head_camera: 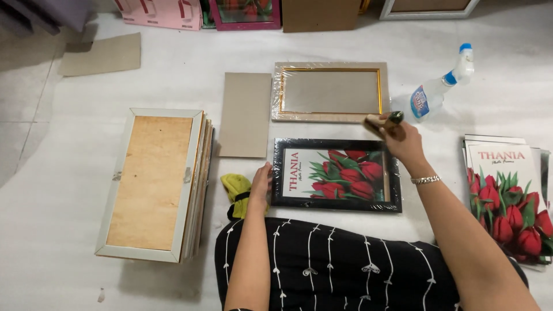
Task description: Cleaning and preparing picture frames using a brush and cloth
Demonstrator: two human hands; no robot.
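A black photo frame (337,175) wrapped in clear plastic, with a red tulip print, lies on the white floor in front of my knees. My left hand (260,185) rests flat at the frame's left edge, next to a yellow cloth (236,190). My right hand (406,144) hovers over the frame's top right corner, shut on a small dark and gold tool (382,122); what kind of tool it is I cannot tell.
A wrapped gold-trimmed frame (329,91) and a brown backing board (245,114) lie beyond. A stack of frames (152,183) sits face down at left. A spray bottle (442,86) lies at right, above a pile of tulip prints (507,196). More frames lean at the far edge.
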